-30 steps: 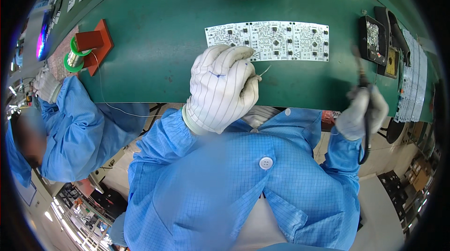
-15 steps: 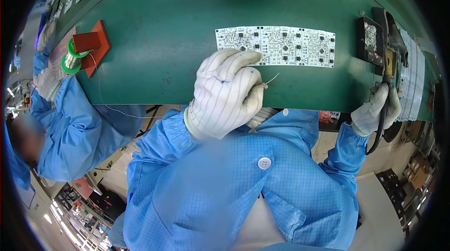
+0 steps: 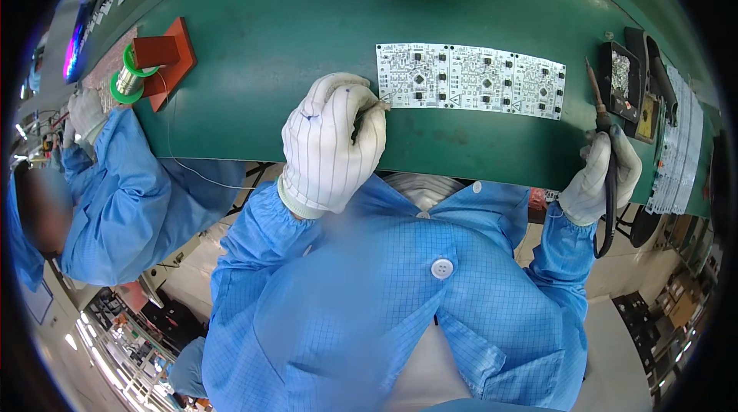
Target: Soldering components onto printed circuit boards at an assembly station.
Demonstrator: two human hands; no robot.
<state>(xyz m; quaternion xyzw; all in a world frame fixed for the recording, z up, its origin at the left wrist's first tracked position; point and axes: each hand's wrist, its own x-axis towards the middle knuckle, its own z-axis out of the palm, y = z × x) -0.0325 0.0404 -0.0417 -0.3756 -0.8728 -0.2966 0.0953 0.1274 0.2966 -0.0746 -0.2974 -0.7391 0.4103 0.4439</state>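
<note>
My left hand (image 3: pixel 334 147), in a striped white glove, is closed with thumb and fingertips pinched on a thin solder wire beside the left edge of a white circuit board panel (image 3: pixel 484 83). The wire's short end shows near the panel's lower left corner. The panel lies flat on the green table, with small black parts on it. My right hand (image 3: pixel 602 177), gloved too, grips a soldering iron (image 3: pixel 597 94) by its handle. The iron's tip points away from me, left of a black tray (image 3: pixel 621 66) of solder scraps, and its black cable hangs below my hand.
At the left, a green solder spool (image 3: pixel 127 83) sits on a red-brown stand (image 3: pixel 181 58), its wire trailing over the table edge. A black iron holder (image 3: pixel 652 66) and stacked panels (image 3: pixel 676 147) stand at the right. A co-worker's gloved hand (image 3: pixel 86 112) is at far left.
My left hand has moved left, off the panel's lower edge. The soldering iron has come out of its holder toward the left, in my right hand. The view has shifted slightly.
</note>
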